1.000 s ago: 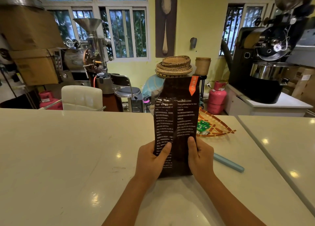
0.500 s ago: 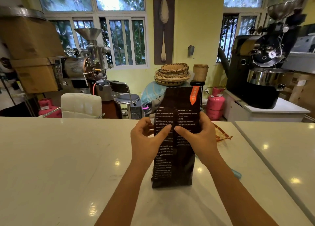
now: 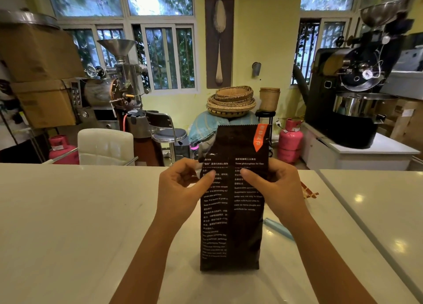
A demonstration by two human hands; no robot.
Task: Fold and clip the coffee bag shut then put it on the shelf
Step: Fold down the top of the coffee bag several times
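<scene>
1. Pinching the bag's left edge: left hand, thumb on front, grip clamped.
2. Coffee bag upright on table, top unfolded; contents hidden.
3. Right hand clamped on right edge.
4. Blue clip behind right wrist.

Pale yellow walls, with white-framed barred windows showing green leaves outside. Soft daylight, glinting off a glossy white counter. Dark wall hanging between the windows, picturing a long spoon. Left: stacked cardboard boxes, a steel coffee roaster with a funnel on top, a white padded chair, a stool just beside it, a pink gas cylinder. Centre: woven baskets piled on a blue bundle, a wicker container near them. Right: second pink cylinder, large black roaster on a white cabinet.
</scene>
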